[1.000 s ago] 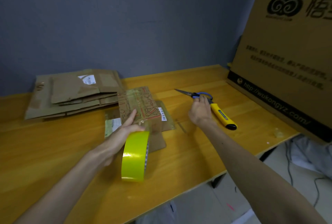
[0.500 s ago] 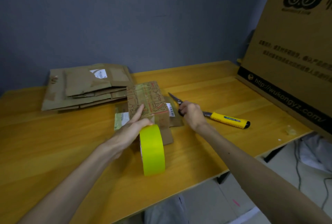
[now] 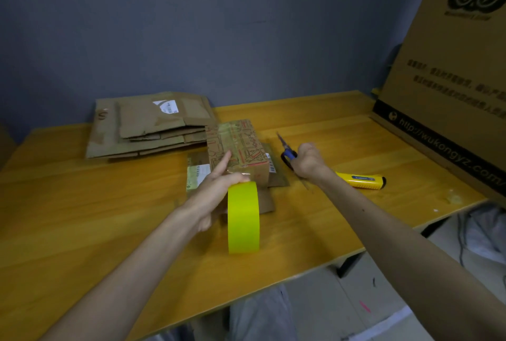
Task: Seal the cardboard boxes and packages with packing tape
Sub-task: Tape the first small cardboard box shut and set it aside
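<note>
1. Table (image 3: 82, 217): the far edge butts the grey wall (image 3: 191, 25) at 12 o'clock. The near edge runs on a slant from 7 o'clock up to a corner at 3 o'clock.
2. A large carton (image 3: 451, 66) stands on the table's right end at 2 o'clock and walls off that side.
3. A stack of flattened cartons (image 3: 147, 124) lies at 10 o'clock, close to the wall.
4. Bare wood lies at 9 o'clock, left of the left forearm. There is more between the two forearms, down to the near edge.
5. The printed box (image 3: 238, 146) sits mid-table on a flat package (image 3: 198, 173), with its left edge just beside the flattened stack.
6. The left hand (image 3: 216, 190) grasps the tape roll (image 3: 243, 217), which is yellow and stands on edge at the box's 6 o'clock side. The fingers curl over the roll's top and the forefinger lies straight along the box lid. Glossy tape shows on the box's near top edge, under those fingers.
7. The right hand (image 3: 308, 161), at the box's 3 o'clock, is clenched round the blue handles of the scissors (image 3: 287, 154). The blades point toward 11 o'clock, near the box but apart from it; I cannot tell how far the blades are parted.
8. A yellow utility knife (image 3: 361, 177) lies on the table just behind the right wrist, at 4 o'clock from the box.
</note>
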